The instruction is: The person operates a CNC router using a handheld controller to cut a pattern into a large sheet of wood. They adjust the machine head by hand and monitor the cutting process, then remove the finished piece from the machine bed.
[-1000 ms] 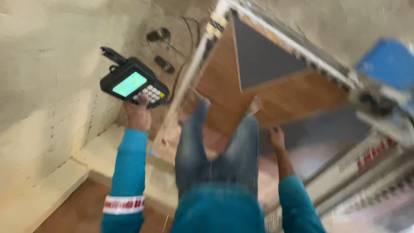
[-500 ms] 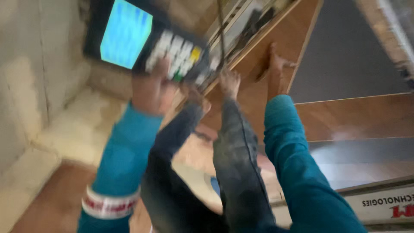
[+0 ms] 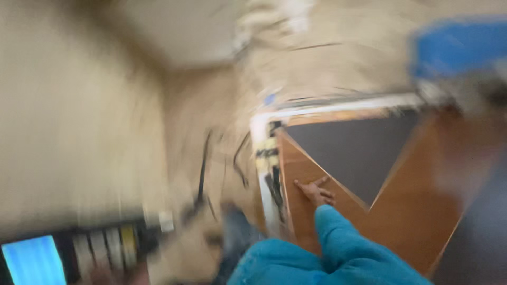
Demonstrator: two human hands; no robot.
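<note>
The frame is heavily smeared by head motion, so much of it can only be read roughly. The right hand [image 3: 316, 192] lies flat on a brown wooden board [image 3: 338, 216], fingers spread and resting on the surface rather than curled round anything; a teal sleeve [image 3: 343, 237] runs back from it toward the camera. The board leans or lies next to a dark grey panel [image 3: 359, 153], with a white rail [image 3: 264, 174] along its left edge, touching it. At the bottom left corner sits a handheld device [image 3: 79, 253] with a bright blue screen and a row of pale keys — the left hand that would carry it is almost wholly out of frame, and I cannot tell how it grips or whether it grips at all. Dark cables [image 3: 203, 169] trail over the pale concrete floor [image 3: 79, 132] just beside the rail. The risks, as I judge them: the open palm only presses on the board, so a tilted board could slide out from under it; the device — held low and at the edge of sight — could knock against the concrete or drop; and the loose cables near the rail could catch a foot or a board corner while the head is swinging this fast and the view is unsteady.
</note>
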